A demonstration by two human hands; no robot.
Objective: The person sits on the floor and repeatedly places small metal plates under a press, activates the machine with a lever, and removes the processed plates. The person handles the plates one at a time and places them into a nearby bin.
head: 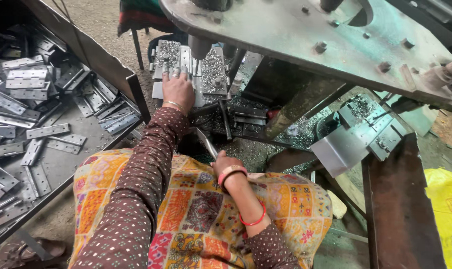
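Note:
My left hand (177, 87) rests flat on a metal hinge piece (166, 67) lying on the press bed (213, 67), just left of the round punch (200, 47); its fingers press the piece down. My right hand (225, 164) is closed around the lower end of a steel lever bar (206, 143) near my lap. A patterned cloth (201, 214) covers my knees.
A metal tray (61, 164) at the left holds several flat grey hinges (26, 79). The heavy press frame (305, 35) spans the top. A bent sheet-metal chute (343, 149) and a rusty beam (400, 209) stand at the right, beside a yellow sack (448, 214).

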